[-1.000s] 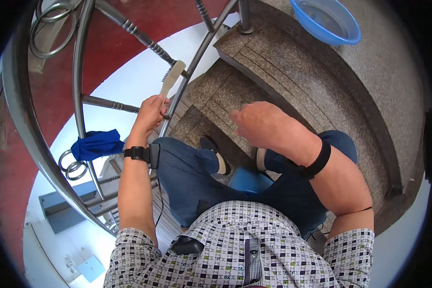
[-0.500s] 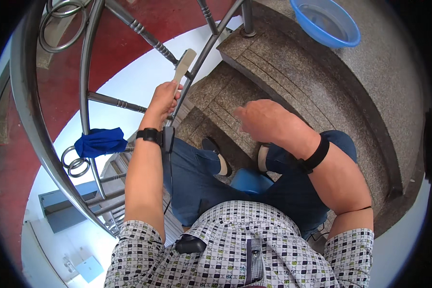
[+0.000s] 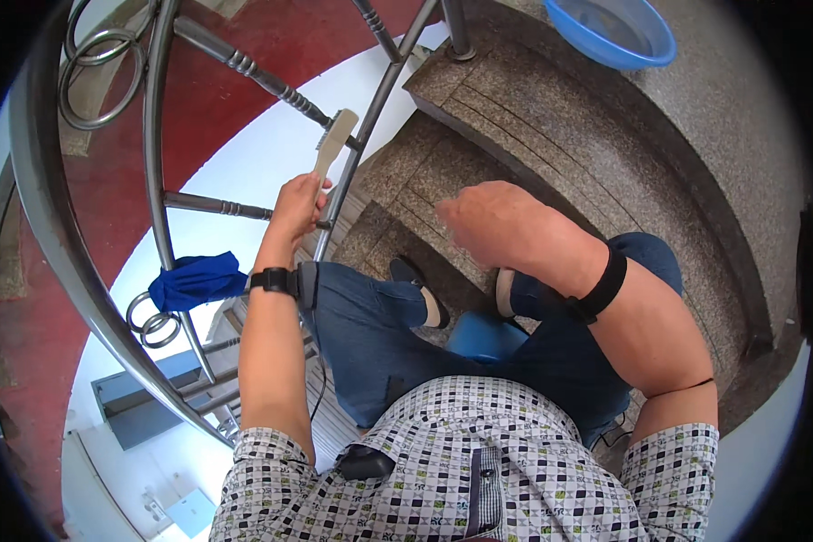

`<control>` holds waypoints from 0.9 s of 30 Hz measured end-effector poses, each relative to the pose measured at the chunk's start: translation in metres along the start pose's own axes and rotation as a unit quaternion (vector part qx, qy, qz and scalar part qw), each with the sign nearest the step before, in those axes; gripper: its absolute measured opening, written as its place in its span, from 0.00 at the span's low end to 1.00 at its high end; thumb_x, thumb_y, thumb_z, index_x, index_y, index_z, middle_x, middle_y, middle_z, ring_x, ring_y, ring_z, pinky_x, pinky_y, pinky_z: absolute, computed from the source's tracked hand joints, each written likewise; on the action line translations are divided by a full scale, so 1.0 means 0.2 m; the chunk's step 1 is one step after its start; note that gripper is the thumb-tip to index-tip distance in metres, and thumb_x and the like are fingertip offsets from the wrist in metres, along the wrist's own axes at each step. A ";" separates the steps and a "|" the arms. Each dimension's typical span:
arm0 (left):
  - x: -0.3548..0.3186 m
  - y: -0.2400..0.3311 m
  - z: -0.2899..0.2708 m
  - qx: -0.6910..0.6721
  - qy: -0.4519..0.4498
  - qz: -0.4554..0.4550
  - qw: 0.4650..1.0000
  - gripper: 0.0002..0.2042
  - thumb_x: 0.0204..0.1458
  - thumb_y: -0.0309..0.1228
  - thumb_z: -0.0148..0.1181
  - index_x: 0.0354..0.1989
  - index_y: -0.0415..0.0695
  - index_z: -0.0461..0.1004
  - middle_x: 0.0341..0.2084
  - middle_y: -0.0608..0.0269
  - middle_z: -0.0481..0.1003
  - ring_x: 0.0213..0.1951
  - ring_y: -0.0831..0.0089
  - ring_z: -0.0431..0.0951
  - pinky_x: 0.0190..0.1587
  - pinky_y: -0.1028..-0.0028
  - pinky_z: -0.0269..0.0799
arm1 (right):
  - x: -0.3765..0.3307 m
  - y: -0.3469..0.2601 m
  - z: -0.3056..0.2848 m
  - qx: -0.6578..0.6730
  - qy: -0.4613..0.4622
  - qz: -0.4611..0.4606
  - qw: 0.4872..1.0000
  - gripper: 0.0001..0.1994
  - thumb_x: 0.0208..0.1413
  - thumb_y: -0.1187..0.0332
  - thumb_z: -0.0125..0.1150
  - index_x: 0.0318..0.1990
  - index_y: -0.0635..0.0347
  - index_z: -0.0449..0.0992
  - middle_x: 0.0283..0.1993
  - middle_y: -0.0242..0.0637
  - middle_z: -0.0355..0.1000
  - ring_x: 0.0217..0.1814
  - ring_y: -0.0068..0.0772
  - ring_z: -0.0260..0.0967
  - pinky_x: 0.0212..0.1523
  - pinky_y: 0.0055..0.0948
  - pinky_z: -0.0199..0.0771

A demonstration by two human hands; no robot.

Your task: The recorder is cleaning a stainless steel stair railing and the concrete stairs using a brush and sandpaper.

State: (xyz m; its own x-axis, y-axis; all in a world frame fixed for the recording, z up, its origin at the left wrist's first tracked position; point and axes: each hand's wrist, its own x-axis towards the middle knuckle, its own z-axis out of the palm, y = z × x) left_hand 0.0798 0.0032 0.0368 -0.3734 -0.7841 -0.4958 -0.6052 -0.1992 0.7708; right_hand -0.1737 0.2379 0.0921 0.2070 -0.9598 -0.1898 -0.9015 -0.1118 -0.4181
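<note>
The left hand is closed around the wooden handle of a wire brush, fingers wrapped tight, with the brush head pointing up and away from the person. The bristled end lies against a slanted metal baluster of the stair railing, close to where a turned, ribbed bar crosses it. A black wrist device sits on the left forearm just below the hand.

The right hand holds nothing; its fingers are loosely curled, and it hovers above the granite steps, well apart from the brush. A black band circles the right forearm.

The person sits on a blue stool on the staircase, in blue jeans and a checked shirt, with dark shoes planted on a lower step. A blue cloth hangs over the railing to the left, beside a pair of metal ring ornaments. A blue basin stands on the upper landing near the top edge of the stairs, far from both hands.
</note>
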 end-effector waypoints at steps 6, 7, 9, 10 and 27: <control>0.13 0.09 0.08 0.000 -0.015 0.005 1.000 0.17 0.71 0.45 0.45 0.42 0.44 0.74 0.20 0.74 0.68 0.13 0.85 0.57 0.14 0.80 0.50 | 0.06 0.01 0.02 0.004 -0.054 0.044 0.998 0.14 0.58 0.64 0.66 0.47 0.62 0.78 0.36 0.50 0.79 0.44 0.55 0.79 0.45 0.49 0.79; 0.13 0.10 0.08 0.001 -0.012 0.001 1.000 0.17 0.71 0.44 0.46 0.42 0.44 0.74 0.20 0.74 0.67 0.14 0.85 0.58 0.15 0.79 0.50 | 0.05 0.01 0.02 0.001 -0.056 0.043 0.998 0.14 0.58 0.64 0.66 0.47 0.62 0.78 0.36 0.50 0.79 0.44 0.55 0.79 0.45 0.49 0.79; 0.11 0.09 0.07 -0.004 -0.015 0.002 1.000 0.16 0.71 0.44 0.46 0.42 0.44 0.75 0.20 0.74 0.68 0.14 0.85 0.58 0.15 0.79 0.50 | 0.04 0.01 0.02 -0.009 -0.031 0.036 0.999 0.14 0.58 0.64 0.66 0.48 0.62 0.78 0.36 0.51 0.79 0.44 0.55 0.79 0.44 0.49 0.79; 0.10 0.08 0.05 -0.006 -0.018 0.003 1.000 0.16 0.71 0.43 0.46 0.42 0.44 0.75 0.20 0.74 0.68 0.14 0.85 0.58 0.15 0.79 0.50 | 0.04 0.01 0.02 -0.007 -0.031 0.036 0.999 0.14 0.58 0.64 0.66 0.48 0.62 0.78 0.36 0.51 0.79 0.44 0.55 0.79 0.44 0.49 0.79; 0.10 -0.05 -0.06 0.062 0.008 0.053 0.997 0.16 0.70 0.42 0.47 0.41 0.44 0.77 0.19 0.75 0.67 0.14 0.86 0.58 0.15 0.80 0.51 | 0.05 -0.01 0.01 0.004 -0.021 0.017 1.000 0.13 0.56 0.65 0.67 0.43 0.63 0.77 0.33 0.50 0.79 0.43 0.54 0.79 0.45 0.48 0.78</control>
State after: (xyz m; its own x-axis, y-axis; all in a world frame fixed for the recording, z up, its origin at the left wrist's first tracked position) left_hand 0.0863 -0.0175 0.0243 -0.4295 -0.8064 -0.4066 -0.6453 -0.0409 0.7628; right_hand -0.1683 0.2296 0.0887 0.1922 -0.9511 -0.2420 -0.9052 -0.0765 -0.4181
